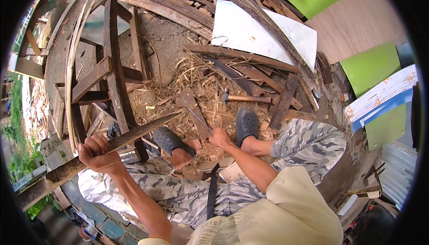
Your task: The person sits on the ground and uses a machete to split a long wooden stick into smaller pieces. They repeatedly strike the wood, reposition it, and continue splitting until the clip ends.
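My left hand (99, 152) is closed around a long, weathered wooden strip (147, 129). The strip slants from the lower left up toward the middle, across a dark wooden frame (115, 62) with several legs and crossbars. Between my feet, my right hand (219, 137) is closed on a long, narrow metal tool (197, 118), which points up and left near the strip's far end. Its handle is hidden by my fingers, and its exact kind cannot be made out. Just beyond this hand lies a hammer (246, 97) with a wooden handle, among shavings and offcuts.
Loose planks and wood scraps (170, 10) pile up at the far side. A white board (272, 33) lies there under a long dark plank. Bright green panels (373, 68) and a plywood sheet (353, 21) are at the right. Dark clogs (247, 124) are on my feet.
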{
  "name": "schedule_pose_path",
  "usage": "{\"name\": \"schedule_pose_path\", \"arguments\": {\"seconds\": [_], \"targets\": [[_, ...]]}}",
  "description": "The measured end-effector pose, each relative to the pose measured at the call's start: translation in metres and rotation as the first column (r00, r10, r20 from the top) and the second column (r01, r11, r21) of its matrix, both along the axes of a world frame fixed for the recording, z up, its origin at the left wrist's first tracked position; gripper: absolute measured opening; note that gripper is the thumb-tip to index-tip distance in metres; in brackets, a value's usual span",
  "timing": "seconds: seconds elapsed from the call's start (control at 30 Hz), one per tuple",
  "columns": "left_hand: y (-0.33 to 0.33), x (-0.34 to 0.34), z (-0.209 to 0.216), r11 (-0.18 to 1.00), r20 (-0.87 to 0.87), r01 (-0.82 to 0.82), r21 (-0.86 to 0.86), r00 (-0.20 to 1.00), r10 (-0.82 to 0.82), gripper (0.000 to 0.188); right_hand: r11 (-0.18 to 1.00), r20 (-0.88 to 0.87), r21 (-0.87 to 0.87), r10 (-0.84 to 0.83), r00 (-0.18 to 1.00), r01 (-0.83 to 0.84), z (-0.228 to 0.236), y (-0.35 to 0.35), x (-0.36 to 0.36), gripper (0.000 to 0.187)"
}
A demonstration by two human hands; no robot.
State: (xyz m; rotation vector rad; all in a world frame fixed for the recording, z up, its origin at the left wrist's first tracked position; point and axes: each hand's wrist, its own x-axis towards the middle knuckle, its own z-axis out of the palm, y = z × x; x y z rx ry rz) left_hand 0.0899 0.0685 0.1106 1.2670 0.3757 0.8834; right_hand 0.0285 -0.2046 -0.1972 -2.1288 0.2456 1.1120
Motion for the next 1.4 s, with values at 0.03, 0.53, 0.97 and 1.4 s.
{"name": "schedule_pose_path", "arguments": {"seconds": [0.03, 0.53, 0.97, 1.4], "targets": [[0.001, -0.001, 0.0, 1.0, 0.003, 0.008, -0.003, 1.0, -0.008, 0.044, 0.998, 0.086, 0.061, 0.014, 0.996, -0.019, 0.013, 0.006, 0.001, 0.031], [-0.003, -0.008, -0.001, 0.985, 0.094, 0.174, -0.01, 0.981, -0.172, 0.041, 0.982, 0.313, 0.187, -0.045, 0.949, -0.015, 0.028, 0.022, 0.004, 0.033], [-0.012, 0.002, 0.003, 0.997, -0.007, -0.067, 0.027, 0.998, 0.067, 0.044, 0.996, 0.085, 0.058, -0.069, 0.994, 0.064, -0.025, 0.008, -0.01, 0.026], [0.008, -0.011, -0.002, 0.999, 0.033, 0.0, -0.034, 0.999, 0.001, 0.044, 0.98, 0.19, 0.196, -0.08, 0.979, 0.042, -0.001, 0.007, -0.007, 0.033]]}}
